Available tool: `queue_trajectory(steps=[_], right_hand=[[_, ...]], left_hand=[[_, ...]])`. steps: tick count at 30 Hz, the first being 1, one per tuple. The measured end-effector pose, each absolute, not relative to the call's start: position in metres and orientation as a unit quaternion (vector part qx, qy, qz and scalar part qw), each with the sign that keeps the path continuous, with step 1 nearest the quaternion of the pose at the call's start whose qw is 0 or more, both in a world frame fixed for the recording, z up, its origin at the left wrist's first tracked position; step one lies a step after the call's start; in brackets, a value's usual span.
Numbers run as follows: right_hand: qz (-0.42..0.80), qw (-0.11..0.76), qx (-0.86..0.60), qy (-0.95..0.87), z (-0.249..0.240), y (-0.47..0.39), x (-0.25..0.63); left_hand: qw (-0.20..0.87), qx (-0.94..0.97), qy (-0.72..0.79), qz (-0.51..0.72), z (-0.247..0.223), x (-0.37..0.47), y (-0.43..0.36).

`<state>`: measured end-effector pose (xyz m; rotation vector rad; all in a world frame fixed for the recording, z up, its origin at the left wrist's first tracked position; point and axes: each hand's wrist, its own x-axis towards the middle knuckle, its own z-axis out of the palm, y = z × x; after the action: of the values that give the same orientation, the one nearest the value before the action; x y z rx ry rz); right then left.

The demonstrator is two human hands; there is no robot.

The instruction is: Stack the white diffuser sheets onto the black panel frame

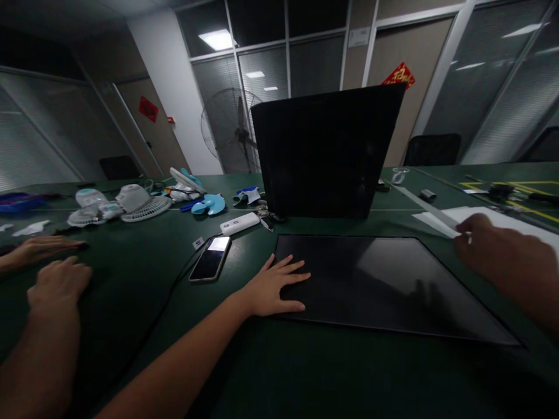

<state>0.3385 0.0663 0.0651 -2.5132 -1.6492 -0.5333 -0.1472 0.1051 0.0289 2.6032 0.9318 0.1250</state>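
Observation:
My left hand (pixel 279 285) lies flat with fingers spread on the left end of a thin, glossy black screen panel (pixel 371 285), which rests on the table. My right hand (pixel 506 256), a little blurred, is raised beyond the panel's right side. Its thumb and fingers pinch the near end of a long, pale, translucent strip (pixel 425 203), which slants away to the far left above white sheets (pixel 484 218). Behind the panel stands a large black monitor-like housing (pixel 327 151), upright and slightly tilted.
A phone (pixel 211 259), a white power-bank-like block (pixel 240 223) and a black cable (pixel 174 285) lie left of the panel. Farther back are white fan parts (pixel 140 201) and blue fan blades (pixel 208 204). Another person's hands (pixel 61 282) rest at the far left.

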Motion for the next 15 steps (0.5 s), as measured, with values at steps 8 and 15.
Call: queue_trajectory(steps=[8, 15], right_hand=[[-0.130, 0.094, -0.510, -0.845, -0.003, 0.034, 0.213], [-0.013, 0.114, -0.463, -0.879, -0.001, 0.023, 0.204]], left_hand=[[0.190, 0.877, 0.405, 0.177, 0.003, -0.160, 0.122], [0.166, 0.846, 0.469, 0.192, 0.002, -0.162, 0.116]])
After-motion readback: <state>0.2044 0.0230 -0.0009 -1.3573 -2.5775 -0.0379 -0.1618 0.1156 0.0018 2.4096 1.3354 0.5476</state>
